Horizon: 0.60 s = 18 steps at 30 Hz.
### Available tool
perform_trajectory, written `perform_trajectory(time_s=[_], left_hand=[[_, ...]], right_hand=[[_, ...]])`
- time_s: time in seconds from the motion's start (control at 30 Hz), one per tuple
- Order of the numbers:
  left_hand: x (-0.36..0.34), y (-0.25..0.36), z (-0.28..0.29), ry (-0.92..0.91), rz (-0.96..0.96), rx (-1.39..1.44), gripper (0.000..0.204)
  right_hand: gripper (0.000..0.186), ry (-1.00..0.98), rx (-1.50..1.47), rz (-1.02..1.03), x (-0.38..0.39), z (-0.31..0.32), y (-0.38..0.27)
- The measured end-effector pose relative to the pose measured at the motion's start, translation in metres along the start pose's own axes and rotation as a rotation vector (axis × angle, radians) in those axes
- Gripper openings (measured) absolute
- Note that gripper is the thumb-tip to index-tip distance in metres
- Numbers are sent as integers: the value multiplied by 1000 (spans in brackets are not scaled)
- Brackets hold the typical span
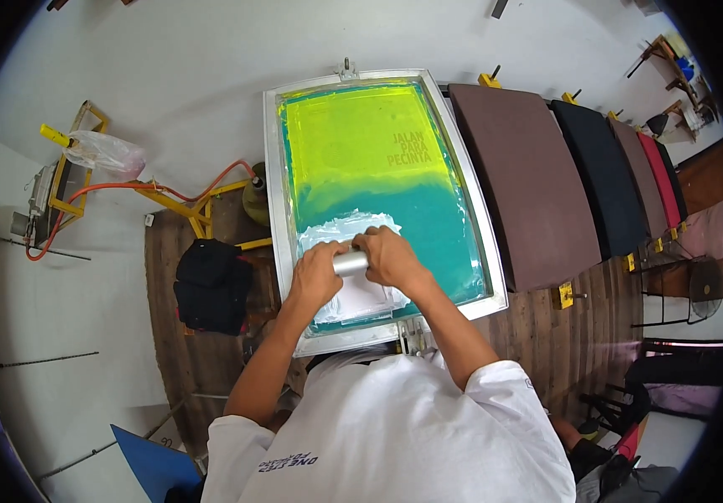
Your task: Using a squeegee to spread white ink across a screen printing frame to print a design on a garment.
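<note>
A screen-printing frame [273,210] with silver metal edges lies in front of me. Its mesh [445,251] is yellow-green at the far end and teal toward me, with a stencil of lettering [412,147] at the far right. White ink [328,230] is spread thickly over the near left part. My left hand [319,273] and my right hand [389,256] are both closed round a squeegee [351,262] with a silver handle, held crosswise over the ink. Between my hands a short stretch of the handle shows; the squeegee's lower edge is hidden.
To the right stands a row of padded boards, brown [521,176], black [600,184] and red [661,180]. Left are dark folded cloth [211,285], a yellow stand [198,214] and an orange hose [98,188]. A metal clamp [413,335] grips the near frame edge.
</note>
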<state>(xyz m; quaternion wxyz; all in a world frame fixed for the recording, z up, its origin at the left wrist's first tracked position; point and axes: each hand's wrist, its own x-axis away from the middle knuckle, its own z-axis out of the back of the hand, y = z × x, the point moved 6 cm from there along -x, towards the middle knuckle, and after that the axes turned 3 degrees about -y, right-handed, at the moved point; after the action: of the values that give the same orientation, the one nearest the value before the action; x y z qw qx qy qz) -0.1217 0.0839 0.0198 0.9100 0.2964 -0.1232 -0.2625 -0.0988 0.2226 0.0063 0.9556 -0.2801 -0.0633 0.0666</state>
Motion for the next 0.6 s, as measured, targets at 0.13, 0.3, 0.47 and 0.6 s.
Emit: perform_trajectory(time_s=[0.13,0.3,0.47,0.6], left_hand=[[36,6,-10,24,-47,61,41],[83,26,-20,-50,25,103,49],[97,31,-20,-150,85,117,45],[59,27,-3,-192,56,105,40]], right_hand=[[41,4,-49,27,34,-7,-13],[46,-34,-48,-16,86,-21,-28],[43,-156,-37,-16,101,-16,-38],[33,-185,-23,-1,63,4,-26]])
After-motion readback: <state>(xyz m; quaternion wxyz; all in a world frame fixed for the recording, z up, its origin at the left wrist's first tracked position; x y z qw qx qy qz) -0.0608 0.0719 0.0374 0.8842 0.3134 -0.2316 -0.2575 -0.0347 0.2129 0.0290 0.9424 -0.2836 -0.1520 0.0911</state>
